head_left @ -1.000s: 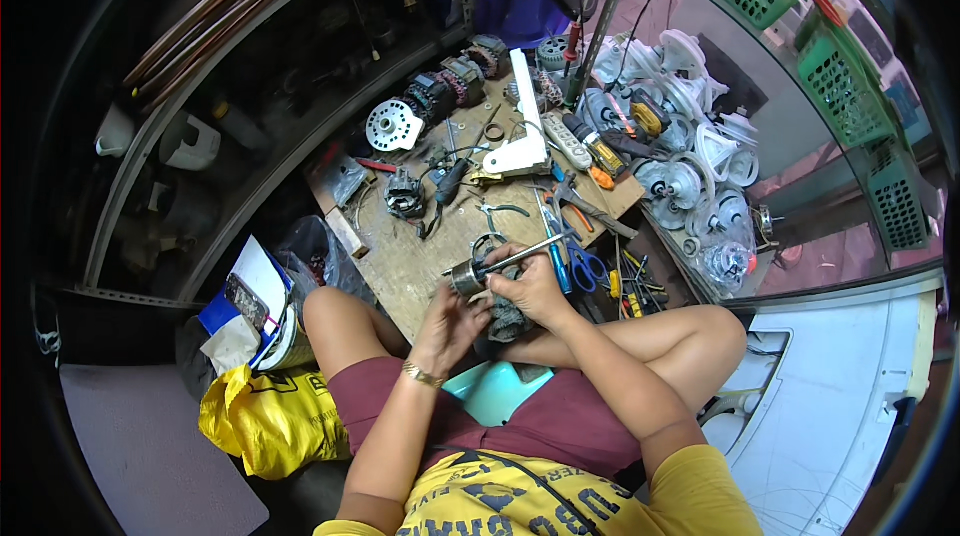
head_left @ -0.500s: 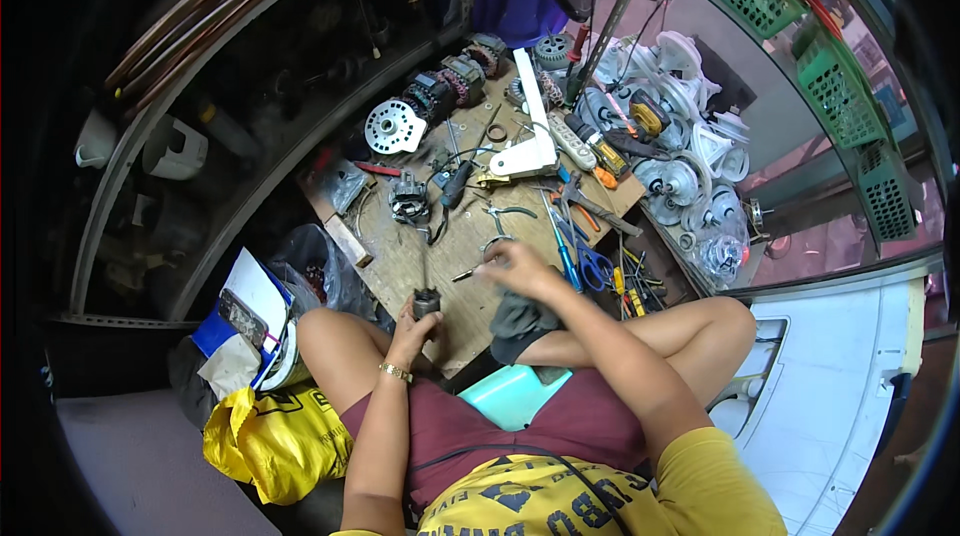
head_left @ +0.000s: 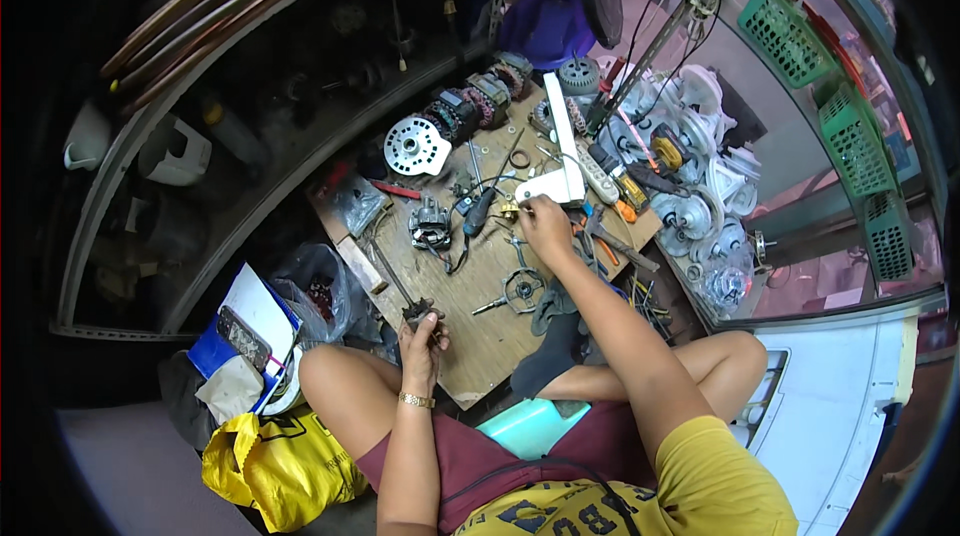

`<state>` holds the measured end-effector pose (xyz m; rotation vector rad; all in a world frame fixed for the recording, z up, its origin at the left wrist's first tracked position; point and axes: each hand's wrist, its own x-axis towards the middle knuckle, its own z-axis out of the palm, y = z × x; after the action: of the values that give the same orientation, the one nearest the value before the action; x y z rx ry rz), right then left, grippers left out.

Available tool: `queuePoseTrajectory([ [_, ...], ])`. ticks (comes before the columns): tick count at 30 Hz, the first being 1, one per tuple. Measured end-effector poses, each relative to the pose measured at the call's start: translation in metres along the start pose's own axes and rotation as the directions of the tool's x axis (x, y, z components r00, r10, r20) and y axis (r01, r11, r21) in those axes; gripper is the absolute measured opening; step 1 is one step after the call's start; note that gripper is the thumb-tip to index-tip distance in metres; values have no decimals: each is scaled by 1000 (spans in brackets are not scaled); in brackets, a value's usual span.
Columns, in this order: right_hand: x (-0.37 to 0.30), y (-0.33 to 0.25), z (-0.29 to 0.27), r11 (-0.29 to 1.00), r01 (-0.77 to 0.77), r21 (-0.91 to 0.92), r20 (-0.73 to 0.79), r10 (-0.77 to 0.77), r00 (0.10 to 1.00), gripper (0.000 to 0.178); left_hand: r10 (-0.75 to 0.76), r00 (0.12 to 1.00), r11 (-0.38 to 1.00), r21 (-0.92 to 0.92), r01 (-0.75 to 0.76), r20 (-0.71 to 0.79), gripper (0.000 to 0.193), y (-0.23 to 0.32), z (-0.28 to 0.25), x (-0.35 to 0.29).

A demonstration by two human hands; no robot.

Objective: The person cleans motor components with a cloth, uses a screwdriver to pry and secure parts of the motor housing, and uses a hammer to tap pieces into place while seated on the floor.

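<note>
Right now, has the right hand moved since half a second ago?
Yes, away from the body, across the wooden worktop. Against the white L-shaped bracket, the right hand was well short; now it's close.

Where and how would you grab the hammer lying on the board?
I'd take the hammer by its handle, near the free end, coming from the person's right. It lies slantwise across the board, handle pointing right and toward the person, while an orange-handled tool crowds its left side.
</note>
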<state>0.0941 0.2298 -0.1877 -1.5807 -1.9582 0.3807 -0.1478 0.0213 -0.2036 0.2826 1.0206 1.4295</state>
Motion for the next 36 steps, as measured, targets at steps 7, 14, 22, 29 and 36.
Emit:
queuePoseTrajectory([
  [7,8,-36,61,989,-124,85,241,101,965,23,70,986,986,161,-45,-151,28,8,10,8],
  [14,39,-37,95,938,-332,-97,158,344,926,37,21,995,978,207,-1,-93,28,3,19,11],
  [22,65,-52,102,882,-307,-357,308,422,853,66,0,994,979,204,23,-113,30,2,10,10],
  [29,73,-55,102,741,-637,-212,202,671,713,91,20,995,977,215,3,-102,33,4,22,6],
  [36,41,-35,73,680,-663,313,0,698,716,65,5,1000,981,193,-2,-19,34,-5,38,11],
])
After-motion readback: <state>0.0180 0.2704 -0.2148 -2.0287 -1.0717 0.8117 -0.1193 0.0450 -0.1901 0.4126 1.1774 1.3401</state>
